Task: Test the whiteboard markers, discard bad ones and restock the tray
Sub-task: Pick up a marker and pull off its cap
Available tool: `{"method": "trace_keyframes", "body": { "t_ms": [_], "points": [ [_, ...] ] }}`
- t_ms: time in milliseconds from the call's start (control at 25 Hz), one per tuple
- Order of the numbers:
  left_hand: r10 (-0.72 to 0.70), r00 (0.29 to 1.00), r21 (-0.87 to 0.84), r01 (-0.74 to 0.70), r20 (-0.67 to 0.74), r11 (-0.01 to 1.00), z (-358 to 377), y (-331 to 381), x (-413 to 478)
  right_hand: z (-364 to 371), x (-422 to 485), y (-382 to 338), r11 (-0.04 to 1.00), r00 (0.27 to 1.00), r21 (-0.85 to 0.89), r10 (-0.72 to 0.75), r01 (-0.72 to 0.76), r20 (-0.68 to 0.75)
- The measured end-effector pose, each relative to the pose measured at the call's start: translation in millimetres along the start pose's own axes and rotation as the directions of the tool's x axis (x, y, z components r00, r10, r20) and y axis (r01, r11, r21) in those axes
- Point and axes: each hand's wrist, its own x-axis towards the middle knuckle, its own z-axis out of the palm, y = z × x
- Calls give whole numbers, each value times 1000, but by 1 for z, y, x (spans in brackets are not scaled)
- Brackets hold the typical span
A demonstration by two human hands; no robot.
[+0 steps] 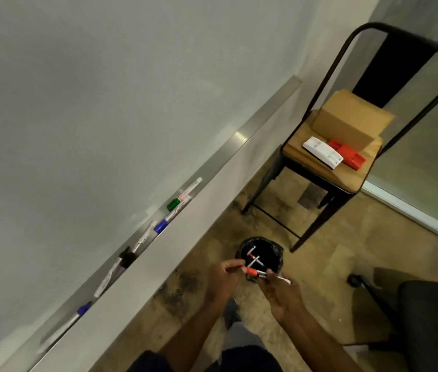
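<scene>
Over a small black bin (274, 252) on the floor, my right hand (279, 294) holds a red-capped marker (259, 273) by its barrel. My left hand (223, 277) pinches the red cap end of that same marker. Inside the bin lie a few markers. Along the whiteboard (91, 89) runs a metal tray (212, 162) with several markers: one with a green cap (173, 204), two with blue caps (161, 226) (84, 308) and one with a black cap (126, 256).
A metal-framed chair (306, 157) stands at the right and carries a cardboard box (352, 118), a white eraser (322, 152) and a red eraser (349, 157). A dark office chair (427, 318) sits at lower right.
</scene>
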Motion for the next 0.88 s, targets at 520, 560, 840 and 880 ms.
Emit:
{"method": "trace_keyframes", "body": {
  "t_ms": [520,560,840,880],
  "points": [
    [-141,980,330,88,141,940,21,10,79,-13,100,-29,855,1000,-518,-9,10,4],
    [-124,984,350,73,125,934,15,1,77,-10,89,-24,825,998,-562,-27,53,55],
    [-5,997,349,32,-78,936,-40,-44,29,25,39,41,269,825,-792,-14,548,565],
    [4,993,335,35,-115,942,-48,-55,21,31,30,48,231,797,-774,-13,589,603]
  ]
}}
